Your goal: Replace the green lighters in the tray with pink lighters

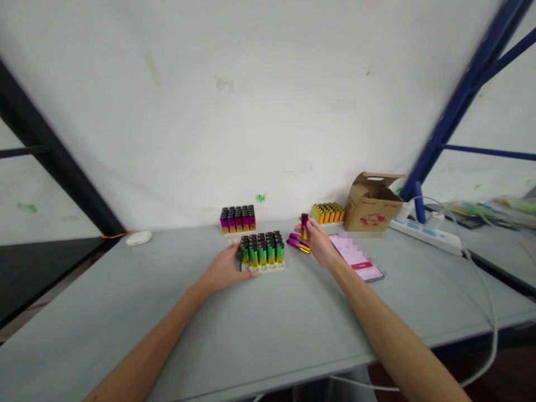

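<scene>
My left hand (224, 268) grips the left side of a pale tray (268, 270), thumb along its front edge and fingers behind. Several upright batteries (262, 254), black on top and fading from green to yellow, stand in that tray. To the right, my right hand (317, 241) pinches one black, purple and gold battery (305, 226) and holds it upright, above the table. Beside this hand, a few loose purple and gold batteries (298, 244) lie on their sides, partly hidden by the fingers.
Against the wall stand a block of purple and gold batteries (238, 220) and a block of yellow ones (329, 213). An open cardboard box (371, 209), a lit phone (358, 258) and a power strip (431, 235) with cables lie right. A white case (139, 238) sits far left.
</scene>
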The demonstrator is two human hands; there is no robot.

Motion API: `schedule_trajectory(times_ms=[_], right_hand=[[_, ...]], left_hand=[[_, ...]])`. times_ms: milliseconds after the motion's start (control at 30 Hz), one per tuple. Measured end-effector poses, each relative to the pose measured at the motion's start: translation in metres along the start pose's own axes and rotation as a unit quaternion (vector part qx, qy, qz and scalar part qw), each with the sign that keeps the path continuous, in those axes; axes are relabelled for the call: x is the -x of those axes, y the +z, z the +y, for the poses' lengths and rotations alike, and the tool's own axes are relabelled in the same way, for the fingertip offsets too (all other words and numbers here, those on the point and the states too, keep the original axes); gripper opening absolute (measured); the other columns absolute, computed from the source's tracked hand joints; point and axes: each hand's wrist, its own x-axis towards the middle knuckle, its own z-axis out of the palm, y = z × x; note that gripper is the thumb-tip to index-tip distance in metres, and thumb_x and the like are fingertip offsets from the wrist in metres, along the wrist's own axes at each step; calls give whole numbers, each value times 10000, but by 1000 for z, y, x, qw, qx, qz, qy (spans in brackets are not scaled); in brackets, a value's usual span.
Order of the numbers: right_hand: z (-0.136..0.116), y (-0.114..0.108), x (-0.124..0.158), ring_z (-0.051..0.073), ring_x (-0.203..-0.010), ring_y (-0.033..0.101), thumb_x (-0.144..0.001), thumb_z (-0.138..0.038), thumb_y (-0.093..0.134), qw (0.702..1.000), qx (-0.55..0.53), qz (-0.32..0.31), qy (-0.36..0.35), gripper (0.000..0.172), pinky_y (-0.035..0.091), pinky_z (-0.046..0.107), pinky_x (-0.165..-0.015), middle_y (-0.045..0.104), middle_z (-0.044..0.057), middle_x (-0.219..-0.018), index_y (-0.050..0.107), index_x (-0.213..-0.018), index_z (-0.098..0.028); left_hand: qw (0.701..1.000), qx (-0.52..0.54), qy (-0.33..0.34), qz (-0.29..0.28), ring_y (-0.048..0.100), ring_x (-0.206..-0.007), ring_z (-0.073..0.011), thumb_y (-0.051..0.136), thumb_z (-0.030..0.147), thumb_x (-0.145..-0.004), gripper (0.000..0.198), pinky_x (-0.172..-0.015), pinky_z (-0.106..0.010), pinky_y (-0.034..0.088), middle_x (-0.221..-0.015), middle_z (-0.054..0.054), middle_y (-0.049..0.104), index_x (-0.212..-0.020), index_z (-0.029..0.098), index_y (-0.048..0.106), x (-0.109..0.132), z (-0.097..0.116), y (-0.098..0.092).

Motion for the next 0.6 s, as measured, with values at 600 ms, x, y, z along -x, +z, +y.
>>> schedule_trajectory(times_ms=[600], right_hand=[[-15, 8, 12, 125, -455, 358, -829, -614, 380, 982, -78, -95, 142, 432, 230, 212, -412, 416, -28, -519, 401, -638, -227]], left_hand=[[999, -29, 4, 17, 406, -1377, -338, 667, 495, -768, 771, -1166, -542, 191, -1458, -178, 479, -1411, 184, 378, -11, 5, 31]])
